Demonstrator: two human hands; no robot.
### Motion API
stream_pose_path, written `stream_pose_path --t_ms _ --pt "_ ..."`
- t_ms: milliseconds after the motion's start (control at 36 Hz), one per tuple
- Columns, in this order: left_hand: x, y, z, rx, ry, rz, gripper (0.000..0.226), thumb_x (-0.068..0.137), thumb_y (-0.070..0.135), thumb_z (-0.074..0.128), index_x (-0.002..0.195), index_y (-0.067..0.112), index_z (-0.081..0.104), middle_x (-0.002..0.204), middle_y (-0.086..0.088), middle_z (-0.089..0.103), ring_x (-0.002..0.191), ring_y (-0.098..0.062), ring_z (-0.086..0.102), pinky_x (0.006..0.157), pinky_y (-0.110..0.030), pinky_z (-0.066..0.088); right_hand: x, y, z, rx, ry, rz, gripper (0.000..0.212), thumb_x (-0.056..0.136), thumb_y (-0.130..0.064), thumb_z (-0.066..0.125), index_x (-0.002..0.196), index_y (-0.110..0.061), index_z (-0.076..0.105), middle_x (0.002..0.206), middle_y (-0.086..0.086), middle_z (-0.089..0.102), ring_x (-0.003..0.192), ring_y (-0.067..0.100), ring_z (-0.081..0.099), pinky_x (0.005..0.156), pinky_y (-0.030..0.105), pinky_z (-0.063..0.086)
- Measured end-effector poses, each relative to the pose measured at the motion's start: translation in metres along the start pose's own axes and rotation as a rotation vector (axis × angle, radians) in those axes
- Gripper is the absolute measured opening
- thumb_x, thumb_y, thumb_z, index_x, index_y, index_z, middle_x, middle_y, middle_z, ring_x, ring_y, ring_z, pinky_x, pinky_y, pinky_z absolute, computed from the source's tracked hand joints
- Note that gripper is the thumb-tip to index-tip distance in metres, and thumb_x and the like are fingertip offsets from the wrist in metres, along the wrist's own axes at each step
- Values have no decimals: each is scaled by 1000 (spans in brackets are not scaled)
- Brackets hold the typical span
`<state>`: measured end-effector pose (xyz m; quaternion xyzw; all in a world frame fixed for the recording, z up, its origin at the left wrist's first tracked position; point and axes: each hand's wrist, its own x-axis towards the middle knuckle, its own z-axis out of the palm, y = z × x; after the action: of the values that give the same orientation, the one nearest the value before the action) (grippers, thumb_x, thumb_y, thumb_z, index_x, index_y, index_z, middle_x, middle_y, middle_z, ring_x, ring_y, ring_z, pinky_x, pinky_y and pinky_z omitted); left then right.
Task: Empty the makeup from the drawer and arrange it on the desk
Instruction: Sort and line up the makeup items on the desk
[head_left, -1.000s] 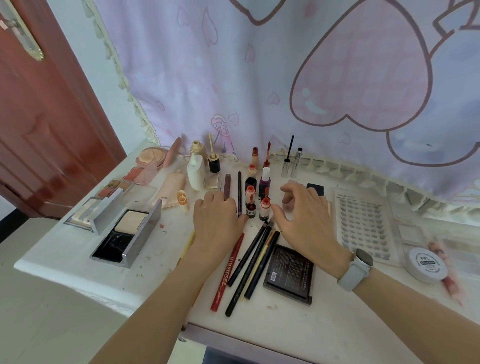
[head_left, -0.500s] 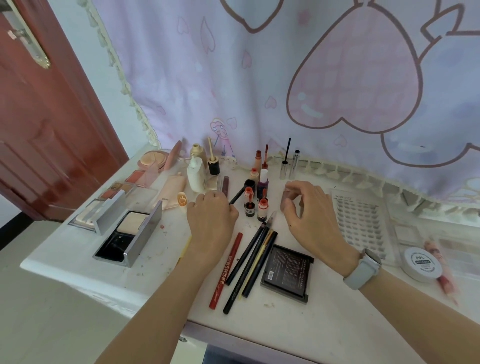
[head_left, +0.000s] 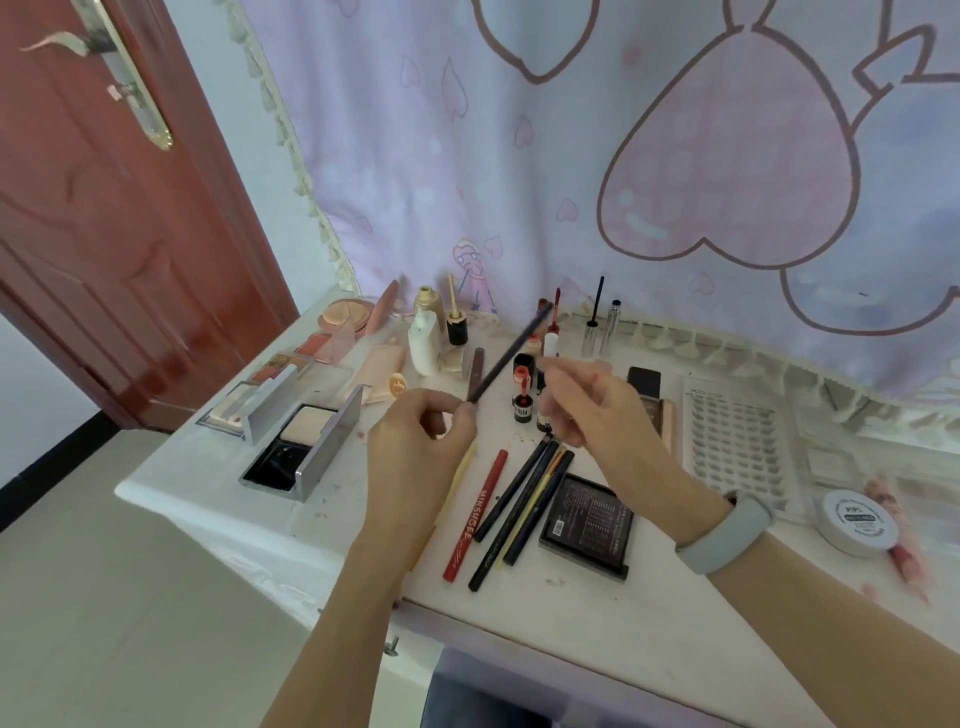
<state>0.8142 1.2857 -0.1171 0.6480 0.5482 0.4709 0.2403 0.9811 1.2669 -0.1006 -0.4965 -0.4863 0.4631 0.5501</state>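
Note:
My left hand (head_left: 415, 436) pinches the lower end of a thin dark makeup pencil (head_left: 506, 358), lifted off the white desk (head_left: 218, 478) and slanting up to the right. My right hand (head_left: 597, 410) hovers just right of it, fingers loosely curled and apart, with nothing visible in them. Below my hands a red pencil (head_left: 475, 514) and several dark pencils (head_left: 519, 499) lie side by side next to a black palette (head_left: 587, 525). Small red-capped bottles (head_left: 522, 395) stand behind my hands. The drawer front (head_left: 467, 691) shows under the desk edge.
An open silver compact (head_left: 304, 441) and blush palettes lie at the left. Bottles and tubes (head_left: 426, 343) stand at the back by the curtain (head_left: 519, 156). A lash tray (head_left: 737, 447) and a round white tin (head_left: 857, 519) sit at the right. A red-brown door (head_left: 104, 234) is far left.
My left hand picked the thin dark pencil off the desk and raised it. My right hand lifted away from the small bottles and moved toward the pencil.

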Motion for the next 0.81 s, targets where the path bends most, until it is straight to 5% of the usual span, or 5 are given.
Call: stream_pose_path --t_ms 139,333,500,667,806 --pt "-16 0 -6 -112 -161 23 14 83 12 64 78 25 63 65 7 56 59 1 48 55 -8 38 3 -14 -3 341 66 54 15 94 -23 51 93 -12 62 51 -3 44 46 11 31 43 21 25" --pt "-42 4 -6 -1 -277 104 18 93 19 51 87 36 53 67 12 58 60 -4 52 56 -15 42 -21 -4 -7 128 57 -7 16 93 -12 53 82 -11 64 51 -3 54 47 10 39 46 20 29" --pt "-63 10 4 185 -313 222 17 97 20 44 104 18 60 77 13 54 70 -2 51 60 -14 38 -42 2 -7 65 -41 -40 15 91 -10 54 84 -15 66 56 -4 58 54 9 48 52 16 41" --pt "-78 10 8 74 -275 154 20 95 25 45 95 19 64 61 12 53 56 -3 48 50 -14 31 -58 7 -5 90 -42 -14 24 95 -13 47 84 -13 68 58 -3 56 54 9 45 55 18 39" --pt "-82 7 2 105 -265 142 21 94 26 49 106 22 66 70 4 65 54 -10 50 47 -21 36 -66 11 0 77 4 -22 27 95 -11 44 82 -14 68 57 -2 55 55 12 43 55 20 38"
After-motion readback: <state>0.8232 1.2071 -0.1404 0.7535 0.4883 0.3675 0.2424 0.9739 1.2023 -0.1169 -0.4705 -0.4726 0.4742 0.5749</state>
